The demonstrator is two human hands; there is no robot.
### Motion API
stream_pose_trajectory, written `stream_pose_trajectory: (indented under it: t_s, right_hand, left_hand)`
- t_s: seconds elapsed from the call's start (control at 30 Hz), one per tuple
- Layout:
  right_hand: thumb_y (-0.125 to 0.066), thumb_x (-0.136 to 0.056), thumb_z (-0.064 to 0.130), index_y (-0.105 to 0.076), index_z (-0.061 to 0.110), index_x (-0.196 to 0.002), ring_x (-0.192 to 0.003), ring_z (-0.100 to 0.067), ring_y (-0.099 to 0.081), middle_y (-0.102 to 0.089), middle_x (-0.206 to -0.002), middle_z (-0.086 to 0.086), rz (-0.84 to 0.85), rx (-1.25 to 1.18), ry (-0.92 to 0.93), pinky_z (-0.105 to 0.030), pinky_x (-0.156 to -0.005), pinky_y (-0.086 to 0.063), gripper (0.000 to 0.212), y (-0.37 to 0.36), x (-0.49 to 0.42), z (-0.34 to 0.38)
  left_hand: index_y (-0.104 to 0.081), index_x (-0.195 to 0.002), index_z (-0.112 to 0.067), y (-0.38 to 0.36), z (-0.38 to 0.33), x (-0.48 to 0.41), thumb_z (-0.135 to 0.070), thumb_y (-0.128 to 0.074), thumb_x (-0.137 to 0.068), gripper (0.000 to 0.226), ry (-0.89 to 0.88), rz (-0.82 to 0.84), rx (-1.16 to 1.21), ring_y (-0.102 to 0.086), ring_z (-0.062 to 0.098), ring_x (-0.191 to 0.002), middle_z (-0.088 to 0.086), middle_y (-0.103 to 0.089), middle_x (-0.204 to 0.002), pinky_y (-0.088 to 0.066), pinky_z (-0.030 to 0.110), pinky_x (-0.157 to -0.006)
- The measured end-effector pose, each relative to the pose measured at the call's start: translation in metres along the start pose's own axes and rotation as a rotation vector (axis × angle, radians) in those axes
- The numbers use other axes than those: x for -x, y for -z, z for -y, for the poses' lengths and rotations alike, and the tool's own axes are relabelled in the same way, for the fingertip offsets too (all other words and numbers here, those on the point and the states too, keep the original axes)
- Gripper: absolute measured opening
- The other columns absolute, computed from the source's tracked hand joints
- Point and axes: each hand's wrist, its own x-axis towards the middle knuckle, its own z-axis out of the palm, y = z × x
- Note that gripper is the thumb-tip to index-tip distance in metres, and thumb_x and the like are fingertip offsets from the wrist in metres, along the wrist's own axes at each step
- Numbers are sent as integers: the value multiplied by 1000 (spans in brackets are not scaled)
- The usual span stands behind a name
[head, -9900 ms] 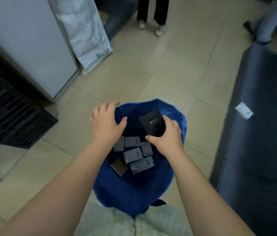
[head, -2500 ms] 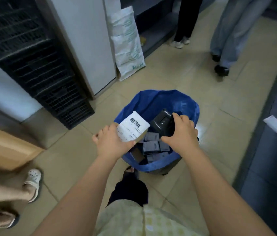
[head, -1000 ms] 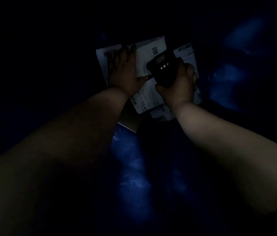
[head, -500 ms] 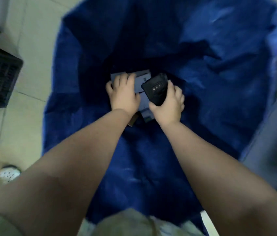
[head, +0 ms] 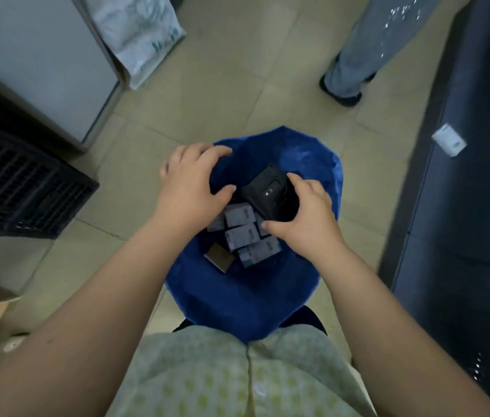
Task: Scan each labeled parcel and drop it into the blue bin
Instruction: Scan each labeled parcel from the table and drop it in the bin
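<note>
The blue bin (head: 237,299) stands on the floor right in front of me. Several small labeled parcels (head: 242,236) lie at its bottom, with a brown one (head: 219,257) beside them. My right hand (head: 307,219) grips a black handheld scanner (head: 270,192) over the bin's opening. My left hand (head: 191,185) hovers above the bin's left rim, fingers spread and loosely bent, holding nothing.
A white cabinet (head: 42,58) and a black crate (head: 18,182) stand at the left, with a white sack (head: 138,31) leaning behind. A person's leg (head: 361,55) is at the upper right. A dark bench (head: 472,206) with a white parcel (head: 448,142) runs along the right.
My head has risen out of the bin, which now looks smaller below me. My left hand has lifted off the parcels at the bottom to the rim; the right still holds the scanner.
</note>
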Motion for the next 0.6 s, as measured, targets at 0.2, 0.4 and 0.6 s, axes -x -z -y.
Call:
stream_pose_trajectory:
  t_s: [0.2, 0.4, 0.6]
  right_hand:
    - [-86, -71, 34, -35, 28, -151, -133, -21, -34, -40, -134, 3, 24, 5, 212, -43, -112, -33, 95, 66, 30, 47]
    - [-82, -72, 31, -48, 23, -133, -124, -27, -38, -45, -126, 0, 101, 113, 461, -49, -106, -38, 71, 95, 48, 64]
    - [-81, -73, 30, -47, 24, -133, -123, -23, -39, -41, -116, 5, 263, 195, 746, -45, -105, -38, 69, 88, 83, 70]
  left_hand:
    - [-50, -137, -37, 55, -44, 33, -39, -67, -87, 53, 127, -138, -22, -37, 26, -131, -4, -53, -136, -28, 42, -107]
    - [-49, -138, -37, 64, -66, 91, -40, -68, -87, 55, 416, -304, 15, -31, 26, -136, -3, -49, -142, -26, 42, -108]
    - [-53, -136, -35, 66, -80, 178, -39, -73, -83, 57, 705, -549, 3, -37, 28, -132, -5, -54, -139, -32, 43, -106]
